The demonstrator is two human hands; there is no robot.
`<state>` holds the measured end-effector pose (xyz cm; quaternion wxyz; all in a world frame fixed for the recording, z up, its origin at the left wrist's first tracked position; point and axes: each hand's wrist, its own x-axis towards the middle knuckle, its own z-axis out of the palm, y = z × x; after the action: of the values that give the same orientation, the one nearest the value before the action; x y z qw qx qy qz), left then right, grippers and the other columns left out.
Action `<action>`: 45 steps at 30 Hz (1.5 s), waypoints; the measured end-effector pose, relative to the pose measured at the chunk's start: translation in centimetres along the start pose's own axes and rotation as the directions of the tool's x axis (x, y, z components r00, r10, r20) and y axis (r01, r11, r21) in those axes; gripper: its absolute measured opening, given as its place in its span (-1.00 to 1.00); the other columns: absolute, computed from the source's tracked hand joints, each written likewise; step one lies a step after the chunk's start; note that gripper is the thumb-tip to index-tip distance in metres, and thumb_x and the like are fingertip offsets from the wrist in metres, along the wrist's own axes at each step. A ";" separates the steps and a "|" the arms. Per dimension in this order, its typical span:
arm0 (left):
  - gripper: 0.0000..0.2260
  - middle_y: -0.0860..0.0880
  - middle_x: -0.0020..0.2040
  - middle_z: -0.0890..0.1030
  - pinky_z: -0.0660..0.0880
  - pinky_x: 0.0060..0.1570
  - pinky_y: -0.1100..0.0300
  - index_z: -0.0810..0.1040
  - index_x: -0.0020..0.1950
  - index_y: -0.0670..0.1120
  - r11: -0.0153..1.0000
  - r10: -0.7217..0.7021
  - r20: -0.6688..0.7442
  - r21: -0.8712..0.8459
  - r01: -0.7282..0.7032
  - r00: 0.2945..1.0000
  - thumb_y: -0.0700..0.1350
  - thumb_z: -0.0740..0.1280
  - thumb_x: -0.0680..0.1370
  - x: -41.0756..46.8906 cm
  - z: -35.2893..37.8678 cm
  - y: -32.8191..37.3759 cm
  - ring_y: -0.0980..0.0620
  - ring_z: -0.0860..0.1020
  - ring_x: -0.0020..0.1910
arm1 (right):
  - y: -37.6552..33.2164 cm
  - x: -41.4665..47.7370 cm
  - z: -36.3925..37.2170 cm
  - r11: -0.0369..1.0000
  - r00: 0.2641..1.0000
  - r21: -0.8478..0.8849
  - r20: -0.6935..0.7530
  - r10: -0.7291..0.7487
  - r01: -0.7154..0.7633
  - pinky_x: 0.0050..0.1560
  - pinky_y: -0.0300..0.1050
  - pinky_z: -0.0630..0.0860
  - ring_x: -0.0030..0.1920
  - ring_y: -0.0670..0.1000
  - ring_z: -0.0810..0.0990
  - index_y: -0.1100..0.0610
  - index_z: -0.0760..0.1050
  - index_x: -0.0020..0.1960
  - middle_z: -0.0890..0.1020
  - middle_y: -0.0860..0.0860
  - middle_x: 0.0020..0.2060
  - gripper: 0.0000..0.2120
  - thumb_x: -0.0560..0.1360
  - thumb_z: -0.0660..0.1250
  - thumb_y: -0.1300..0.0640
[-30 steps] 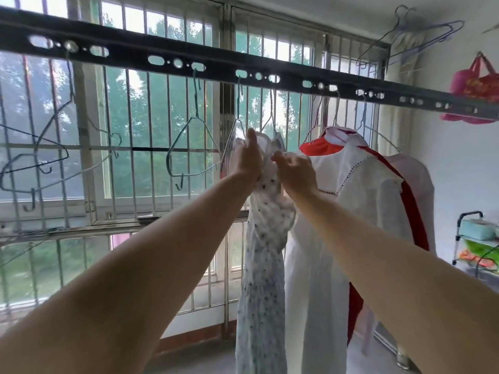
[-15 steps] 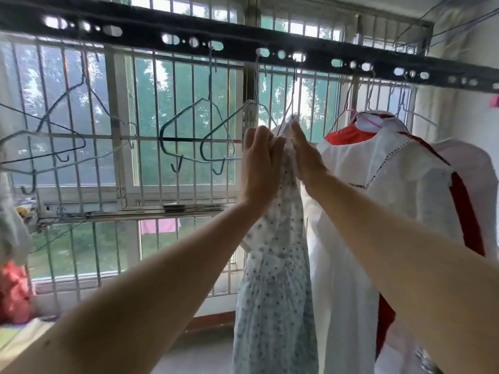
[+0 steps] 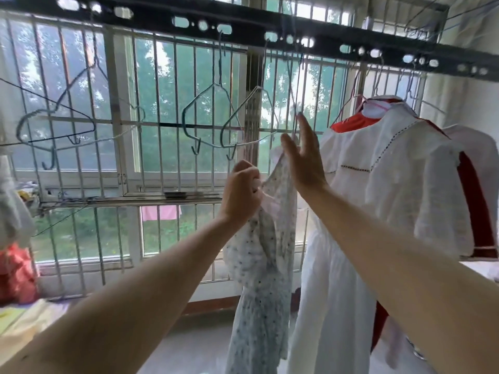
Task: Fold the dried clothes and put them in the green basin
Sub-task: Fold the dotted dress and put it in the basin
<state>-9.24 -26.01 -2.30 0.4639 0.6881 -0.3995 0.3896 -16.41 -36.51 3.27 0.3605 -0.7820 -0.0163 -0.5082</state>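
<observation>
Gripping one dotted dress [image 3: 259,306], left hand [image 3: 240,193].

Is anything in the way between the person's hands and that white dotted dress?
Nothing visible. The left hand grips the white dotted dress at its bunched top; the open right hand touches its upper edge. The green basin is out of view, so that path cannot be judged.

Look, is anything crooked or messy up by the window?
Yes. The empty wire hangers hang crooked from the black rail, tipped sideways and overlapping rather than level. The dotted dress is scrunched up in the left hand, not hanging straight.
</observation>
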 end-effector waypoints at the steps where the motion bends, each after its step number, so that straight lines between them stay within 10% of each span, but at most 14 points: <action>1: -0.71 -0.03 -0.21 0.42 0.41 -0.20 0.49 0.41 -0.33 -0.14 1.000 -0.024 0.039 0.013 0.023 0.999 -0.53 0.25 0.35 -0.2 0.0 -0.4 0.15 0.35 -0.29 | 0.4 -0.4 0.0 0.999 0.999 -0.014 0.008 0.033 -0.033 0.28 -0.19 0.19 0.41 0.02 0.28 0.03 0.06 0.55 0.20 0.03 0.50 -0.40 0.57 0.17 -0.04; 7: -0.70 -0.08 -0.24 0.47 0.42 -0.22 0.33 0.41 -0.36 -0.11 0.994 -0.075 0.280 0.097 0.050 0.957 -0.48 0.17 0.42 -2.6 0.7 -4.1 -0.02 0.47 -0.17 | 5.4 -4.9 1.2 0.938 0.921 -0.178 0.205 0.331 -0.297 0.15 -0.13 0.45 0.15 0.02 0.51 0.11 0.38 0.37 0.53 0.10 0.22 -0.55 0.49 0.32 0.23; 14: -0.72 -0.04 -0.25 0.44 0.41 -0.22 0.46 0.39 -0.38 -0.12 0.998 -0.062 0.557 0.018 0.063 0.828 -0.47 0.20 0.40 -6.6 -0.2 -5.8 0.10 0.41 -0.27 | 10.8 -13.3 6.1 0.867 0.588 -0.289 0.643 0.490 -0.407 0.09 -0.03 0.56 0.13 0.04 0.56 0.07 0.48 0.28 0.57 0.04 0.16 -0.53 0.40 0.48 0.14; 19: -0.70 -0.02 -0.20 0.40 0.42 -0.12 0.24 0.36 -0.40 -0.07 0.930 -0.278 0.597 -0.028 0.366 0.752 -0.44 0.23 0.38 -8.5 -3.7 -7.3 0.03 0.40 -0.19 | 13.0 -19.0 11.1 0.797 0.295 -0.244 0.837 0.460 -0.553 0.24 0.08 0.51 0.19 0.07 0.56 0.11 0.41 0.32 0.58 0.07 0.16 -0.38 0.30 0.50 0.19; 23: -0.83 -0.01 -0.18 0.43 0.39 -0.13 0.27 0.39 -0.41 -0.11 0.855 -0.375 0.607 -0.065 0.514 0.701 -0.12 0.34 0.32 -9.2 -6.5 -8.9 0.06 0.40 -0.20 | 13.0 -22.0 14.0 0.831 0.374 -0.358 0.766 0.522 -0.426 0.23 0.01 0.47 0.15 0.06 0.52 0.10 0.40 0.18 0.55 0.01 0.12 -0.53 0.35 0.50 0.17; 27: -0.34 0.02 -0.16 0.49 0.46 -0.17 0.27 0.57 -0.20 -0.38 0.834 -0.424 0.547 -0.076 0.547 0.722 0.29 0.38 0.27 -8.8 -9.9 -12.1 0.05 0.47 -0.21 | 13.8 -24.1 16.7 0.802 0.383 -0.486 0.707 0.595 -0.349 0.15 -0.03 0.51 0.16 0.07 0.54 0.08 0.40 0.29 0.57 0.01 0.17 -0.50 0.38 0.45 0.09; 31: -0.74 -0.09 -0.24 0.45 0.45 -0.32 0.32 0.43 -0.40 -0.23 0.824 -0.432 0.509 -0.111 0.555 0.744 -0.27 0.42 0.44 -8.4 -12.4 -15.8 0.03 0.41 -0.28 | 14.7 -24.1 19.4 0.741 0.381 -0.570 0.635 0.672 -0.355 -0.09 -0.11 0.51 0.00 0.05 0.60 0.05 0.54 -0.02 0.63 -0.01 -0.07 -0.82 0.39 0.41 0.06; 33: -0.64 -0.12 -0.31 0.43 0.41 -0.35 0.28 0.32 -0.45 -0.10 0.849 -0.427 0.462 -0.092 0.521 0.777 -0.47 0.34 0.37 -8.6 -13.5 -18.1 0.04 0.38 -0.35 | 15.0 -23.4 20.5 0.752 0.346 -0.568 0.668 0.659 -0.334 -0.23 -0.12 0.40 -0.10 0.07 0.60 0.09 0.52 -0.20 0.61 0.02 -0.18 -0.85 0.41 0.41 0.02; 38: -0.60 -0.16 -0.43 0.43 0.33 -0.39 0.22 0.32 -0.45 -0.01 0.918 -0.388 0.438 0.099 0.385 0.811 -0.48 0.35 0.31 -9.9 -16.1 -23.6 0.03 0.36 -0.40 | 15.5 -21.1 22.1 0.757 0.415 -0.489 0.637 0.649 -0.433 -0.11 -0.09 0.47 -0.08 0.05 0.59 0.15 0.61 -0.10 0.66 0.07 -0.10 -0.86 0.46 0.41 0.06; 42: -0.61 0.02 -0.46 0.36 0.26 -0.43 0.37 0.33 -0.45 -0.03 0.902 -0.420 0.451 0.112 0.417 0.788 -0.48 0.35 0.31 -10.8 -17.3 -25.6 0.12 0.30 -0.46 | 16.1 -19.7 23.6 0.715 0.544 -0.515 0.468 0.697 -0.473 -0.38 -0.17 0.34 -0.15 0.09 0.51 0.11 0.42 -0.28 0.54 0.04 -0.26 -0.81 0.51 0.29 0.16; 45: -0.68 0.00 -0.44 0.35 0.28 -0.44 0.38 0.35 -0.40 -0.11 0.875 -0.444 0.507 0.067 0.480 0.739 -0.46 0.36 0.34 -10.0 -17.2 -25.5 0.12 0.30 -0.45 | 16.5 -19.4 25.2 0.614 0.509 -0.487 0.345 0.788 -0.621 -0.16 -0.14 0.42 0.02 0.08 0.50 0.02 0.41 -0.07 0.55 -0.01 -0.09 -0.81 0.46 0.38 -0.04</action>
<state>7.34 -1.40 -15.11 0.4472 0.8267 -0.3372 0.0534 0.41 -27.46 -27.09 0.3942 -0.8702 0.2864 -0.0734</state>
